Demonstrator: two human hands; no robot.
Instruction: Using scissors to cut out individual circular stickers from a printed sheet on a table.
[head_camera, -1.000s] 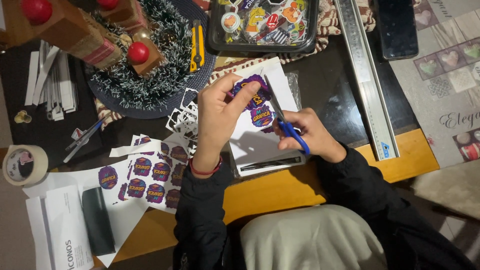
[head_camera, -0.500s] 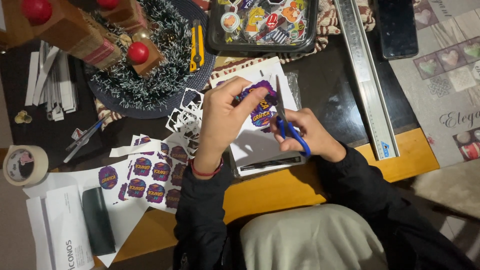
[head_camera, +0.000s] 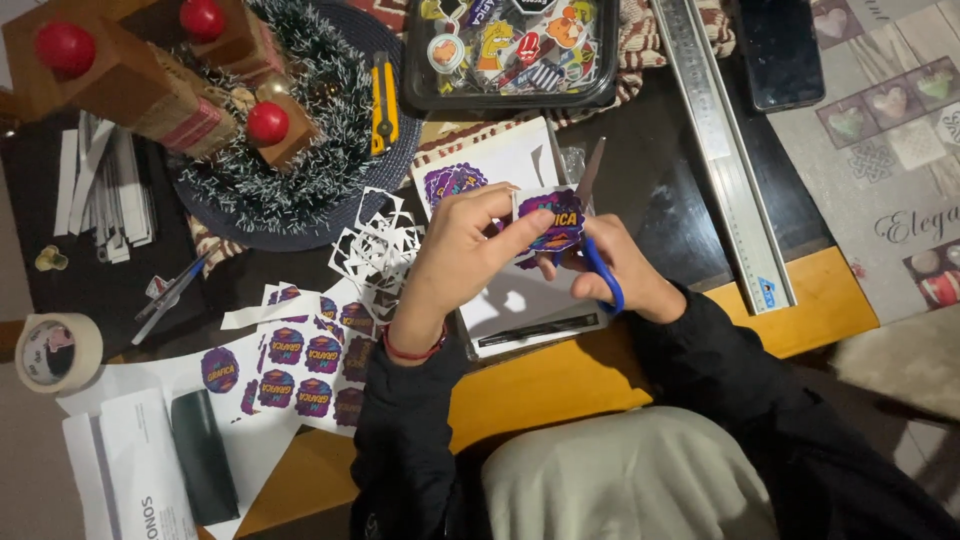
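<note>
Purple and orange, the sticker (head_camera: 552, 222) sits pinched between the thumb and fingers of your left hand (head_camera: 462, 250), held up above the desk (head_camera: 800, 310) with its printed face toward you. Your left hand is closed around its left edge, and a red band circles that wrist. Your right hand (head_camera: 622, 272) is curled through the blue handles of the scissors (head_camera: 592, 232), gripping them; the grey blades point up and away from you, just behind the sticker's right edge, and how far apart they stand you cannot tell from here.

Under both hands lies a white sheet (head_camera: 510, 290) with another purple sticker still on it, and a black pen (head_camera: 528, 330) rests on its near edge. Left of the sheet is a heap of white paper offcuts (head_camera: 375, 250), and nearer to you a sheet of matching stickers (head_camera: 300, 365) spread on the desk. A roll of tape (head_camera: 55, 350) lies at the far left edge, with a dark flat case (head_camera: 205, 455) on white papers close by.

Farther up, a black tray (head_camera: 510, 50) holds mixed stickers, a yellow utility knife (head_camera: 383, 100) lies on a tinsel wreath (head_camera: 290, 150), and a long metal ruler (head_camera: 725, 150) runs down the right side beside a dark phone (head_camera: 780, 50).
</note>
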